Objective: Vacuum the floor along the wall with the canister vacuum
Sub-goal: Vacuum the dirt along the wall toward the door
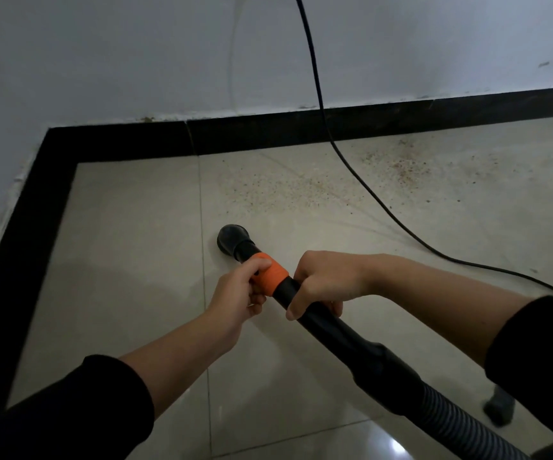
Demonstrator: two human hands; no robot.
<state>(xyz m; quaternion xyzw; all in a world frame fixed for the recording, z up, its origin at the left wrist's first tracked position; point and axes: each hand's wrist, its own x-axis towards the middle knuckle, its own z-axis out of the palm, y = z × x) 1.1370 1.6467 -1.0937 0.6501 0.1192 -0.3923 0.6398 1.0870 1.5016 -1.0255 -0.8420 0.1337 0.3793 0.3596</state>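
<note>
A black baseboard (268,134) lines the corner; a blurred grey object (500,408) lies right.

The ribbed hose (467,423) runs off the bottom edge; just right of it, a blurred grey shape (501,406), unidentifiable.

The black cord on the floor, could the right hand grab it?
Probably yes: bare floor lies between the right hand and the black cord. But that hand is gripping the vacuum wand, so it would have to let go first.

Black wand (321,322), orange collar (270,273); black skirting (268,134); pale tiles (129,227) (brown-speckled near wall (102,61)).
</note>
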